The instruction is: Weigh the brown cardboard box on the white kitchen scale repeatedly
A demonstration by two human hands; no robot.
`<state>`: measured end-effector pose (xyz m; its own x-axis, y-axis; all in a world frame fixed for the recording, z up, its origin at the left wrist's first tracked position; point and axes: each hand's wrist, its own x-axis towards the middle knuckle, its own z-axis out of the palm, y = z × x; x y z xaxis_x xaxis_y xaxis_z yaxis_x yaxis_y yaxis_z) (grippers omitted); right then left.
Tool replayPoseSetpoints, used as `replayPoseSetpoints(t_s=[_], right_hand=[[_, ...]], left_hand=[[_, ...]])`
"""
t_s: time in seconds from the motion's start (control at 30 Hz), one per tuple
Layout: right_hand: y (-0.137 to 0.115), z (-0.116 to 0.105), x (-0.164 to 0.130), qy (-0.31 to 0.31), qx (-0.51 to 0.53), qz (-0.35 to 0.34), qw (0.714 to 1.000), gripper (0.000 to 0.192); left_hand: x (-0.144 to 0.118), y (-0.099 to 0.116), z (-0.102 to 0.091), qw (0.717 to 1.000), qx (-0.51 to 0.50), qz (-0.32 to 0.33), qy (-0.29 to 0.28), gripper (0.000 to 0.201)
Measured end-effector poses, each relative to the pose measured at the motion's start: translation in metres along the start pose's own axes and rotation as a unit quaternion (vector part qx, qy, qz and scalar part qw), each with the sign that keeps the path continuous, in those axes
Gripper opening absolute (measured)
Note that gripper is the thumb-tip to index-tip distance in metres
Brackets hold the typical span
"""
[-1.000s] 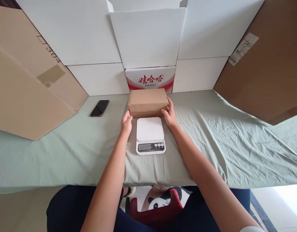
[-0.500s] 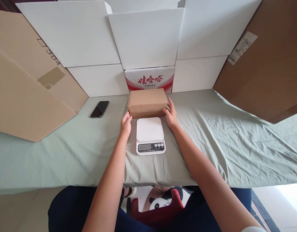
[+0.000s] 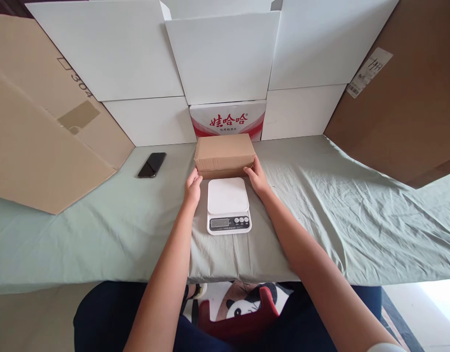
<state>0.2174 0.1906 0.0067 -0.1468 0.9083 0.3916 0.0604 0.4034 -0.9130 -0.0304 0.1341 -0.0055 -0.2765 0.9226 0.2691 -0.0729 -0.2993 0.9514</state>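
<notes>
A small brown cardboard box (image 3: 225, 147) sits behind a white kitchen scale (image 3: 228, 196) on the cloth-covered table. My left hand (image 3: 193, 187) grips the box's near left corner, its thumb at the front face. At the opposite end, my right hand (image 3: 257, 176) holds the near right corner, thumb on the front and fingers along the side. Part of the fingers of both hands is hidden by the box. The scale faces me, with its dark display and round buttons on the near edge; nothing lies on its platform.
A black phone (image 3: 152, 165) lies to the left. White panels (image 3: 221, 58) and a printed red-and-white carton (image 3: 227, 120) stand along the back. Large brown cardboard sheets flank the table, one on the left (image 3: 45, 127) and one on the right (image 3: 393, 112). The green cloth (image 3: 312, 195) is wrinkled.
My right hand has closed in on the box's right corner, its thumb now further onto the front face. The left hand has barely shifted, and the box stays in nearly the same place.
</notes>
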Motion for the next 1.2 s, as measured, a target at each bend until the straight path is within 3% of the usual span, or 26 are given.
replayPoseSetpoints(t_s=[0.17,0.33,0.5,0.73,0.93,1.2], right_hand=[[-0.004,0.001,-0.003,-0.01,0.004,-0.036,0.999,0.079],[-0.03,-0.003,-0.019,-0.016,0.002,-0.081,0.997,0.078],[-0.057,-0.009,-0.056,-0.024,-0.01,-0.074,0.997,0.085],[-0.064,-0.016,-0.107,-0.033,-0.014,-0.049,0.998,0.089],[-0.071,-0.017,-0.118,-0.036,-0.016,-0.038,0.998,0.086],[-0.076,-0.017,-0.118,-0.026,-0.027,-0.023,0.999,0.084]], left_hand=[[-0.006,0.006,0.001,0.999,-0.001,0.039,0.021,0.065],[-0.034,0.02,0.004,0.996,0.001,0.065,0.058,0.068],[-0.078,0.032,0.005,0.993,0.006,0.078,0.086,0.068],[-0.126,0.039,-0.001,0.994,-0.015,0.027,0.107,0.062],[-0.134,0.045,-0.002,0.989,-0.037,0.017,0.139,0.056],[-0.135,0.048,0.001,0.989,-0.042,-0.008,0.138,0.054]])
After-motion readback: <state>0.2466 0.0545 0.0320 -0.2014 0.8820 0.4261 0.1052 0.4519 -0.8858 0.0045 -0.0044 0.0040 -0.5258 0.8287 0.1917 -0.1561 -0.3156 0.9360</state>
